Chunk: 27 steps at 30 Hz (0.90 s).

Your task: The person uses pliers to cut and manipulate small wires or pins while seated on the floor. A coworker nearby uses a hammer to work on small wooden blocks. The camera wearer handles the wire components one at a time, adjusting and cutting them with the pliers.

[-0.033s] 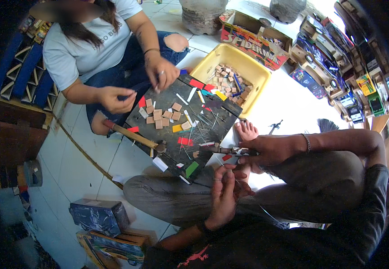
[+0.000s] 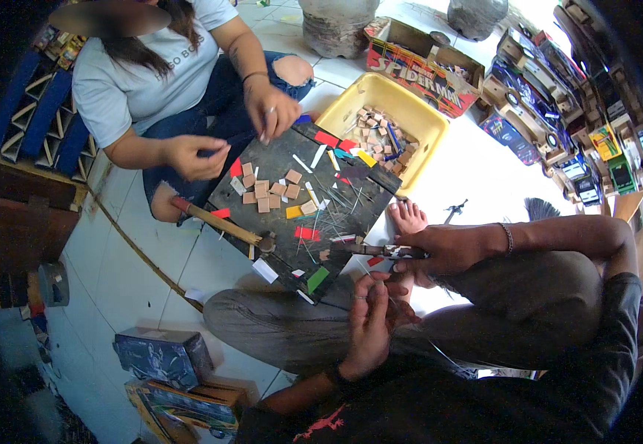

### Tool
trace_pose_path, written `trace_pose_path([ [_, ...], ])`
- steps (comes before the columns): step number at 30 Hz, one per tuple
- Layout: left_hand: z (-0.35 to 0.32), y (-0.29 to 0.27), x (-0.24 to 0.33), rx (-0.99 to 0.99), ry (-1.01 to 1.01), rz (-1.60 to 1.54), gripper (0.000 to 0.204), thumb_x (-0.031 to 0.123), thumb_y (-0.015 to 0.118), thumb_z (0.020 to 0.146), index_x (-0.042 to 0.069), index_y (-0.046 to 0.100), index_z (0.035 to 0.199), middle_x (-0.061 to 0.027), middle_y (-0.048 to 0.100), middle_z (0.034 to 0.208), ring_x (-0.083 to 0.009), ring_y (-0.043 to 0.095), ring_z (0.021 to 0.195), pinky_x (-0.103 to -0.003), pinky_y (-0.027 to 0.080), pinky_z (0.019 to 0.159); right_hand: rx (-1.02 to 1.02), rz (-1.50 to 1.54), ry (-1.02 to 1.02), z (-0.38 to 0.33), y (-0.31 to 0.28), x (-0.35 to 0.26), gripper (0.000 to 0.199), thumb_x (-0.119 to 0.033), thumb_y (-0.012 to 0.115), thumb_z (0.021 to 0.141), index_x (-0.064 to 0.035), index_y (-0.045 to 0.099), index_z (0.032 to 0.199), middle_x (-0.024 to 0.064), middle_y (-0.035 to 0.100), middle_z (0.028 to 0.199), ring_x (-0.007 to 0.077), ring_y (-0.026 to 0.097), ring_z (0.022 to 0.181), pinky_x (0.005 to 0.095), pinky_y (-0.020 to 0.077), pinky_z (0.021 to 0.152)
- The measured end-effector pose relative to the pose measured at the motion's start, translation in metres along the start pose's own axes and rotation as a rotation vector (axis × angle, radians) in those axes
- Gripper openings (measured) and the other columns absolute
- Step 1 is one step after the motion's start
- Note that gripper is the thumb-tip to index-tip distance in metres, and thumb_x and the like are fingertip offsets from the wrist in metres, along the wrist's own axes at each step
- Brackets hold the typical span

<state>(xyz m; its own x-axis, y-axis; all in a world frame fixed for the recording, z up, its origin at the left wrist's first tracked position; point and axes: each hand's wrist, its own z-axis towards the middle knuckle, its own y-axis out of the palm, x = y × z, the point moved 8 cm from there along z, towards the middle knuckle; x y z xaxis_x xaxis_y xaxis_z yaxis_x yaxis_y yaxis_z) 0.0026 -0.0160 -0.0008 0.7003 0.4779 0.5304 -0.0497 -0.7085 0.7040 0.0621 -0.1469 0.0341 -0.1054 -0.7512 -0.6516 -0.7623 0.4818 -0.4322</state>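
My left hand [image 2: 370, 325] is closed in a pinch around a thin metal wire [image 2: 443, 352], whose tail runs back over my lap. The wire's other end sticks out past the fingertips toward the board. My right hand [image 2: 447, 248] grips a pair of pliers [image 2: 380, 251], with the jaws pointing left over the near right edge of a dark wooden board [image 2: 262, 237]. Cut wire pieces [image 2: 329, 218] lie scattered on that board. Beside them are small wooden blocks [image 2: 263, 203] and red, yellow, white and green scraps, such as a green piece [image 2: 317, 279].
A hammer [image 2: 221, 224] lies across the board's left edge. Opposite me sits a person, both hands [image 2: 271, 112] over the far side. Behind the board stands a yellow basin [image 2: 432, 140] of blocks, with a cardboard box [image 2: 421, 70] beyond. Toy trucks [image 2: 528, 103] are stacked at right; boxed toys [image 2: 164, 359] lie lower left.
The other person's hands have shifted slightly. The pliers in my right hand have tilted a little; my left hand keeps its place on the wire.
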Motion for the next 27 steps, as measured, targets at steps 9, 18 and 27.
trace_pose_path([
  [9, 0.000, -0.002, -0.001, -0.060, -0.019, -0.011, 0.026, 0.026, 0.035, 0.104, 0.013, 0.037, 0.127, -0.0104, 0.055, 0.104, -0.0154, 0.062, 0.080, -0.038, 0.058, 0.073, -0.054, 0.061, 0.025, 0.001, 0.007, 0.001, 0.045, -0.042, 0.053, 0.095, -0.0038, 0.055, 0.120, 0.0279, 0.062, 0.098, 0.0415, 0.062, 0.096, 0.0475, 0.0464, 0.087],
  [18, 0.001, -0.005, -0.007, 0.009, -0.024, -0.030, 0.026, 0.029, 0.041, 0.103, 0.017, 0.038, 0.125, -0.0065, 0.058, 0.098, -0.0146, 0.061, 0.074, -0.035, 0.059, 0.064, -0.063, 0.062, -0.005, 0.000, 0.006, -0.004, 0.044, -0.040, 0.052, 0.096, -0.0013, 0.055, 0.116, 0.0262, 0.063, 0.094, 0.0383, 0.063, 0.092, 0.0456, 0.0487, 0.082],
  [27, 0.001, -0.005, -0.010, -0.010, -0.033, -0.036, 0.025, 0.029, 0.040, 0.103, 0.018, 0.039, 0.125, -0.0056, 0.058, 0.097, -0.0149, 0.062, 0.075, -0.035, 0.060, 0.064, -0.055, 0.040, -0.007, 0.000, 0.007, -0.001, 0.043, -0.038, 0.052, 0.096, -0.0014, 0.055, 0.117, 0.0253, 0.064, 0.092, 0.0384, 0.064, 0.090, 0.0451, 0.0488, 0.081],
])
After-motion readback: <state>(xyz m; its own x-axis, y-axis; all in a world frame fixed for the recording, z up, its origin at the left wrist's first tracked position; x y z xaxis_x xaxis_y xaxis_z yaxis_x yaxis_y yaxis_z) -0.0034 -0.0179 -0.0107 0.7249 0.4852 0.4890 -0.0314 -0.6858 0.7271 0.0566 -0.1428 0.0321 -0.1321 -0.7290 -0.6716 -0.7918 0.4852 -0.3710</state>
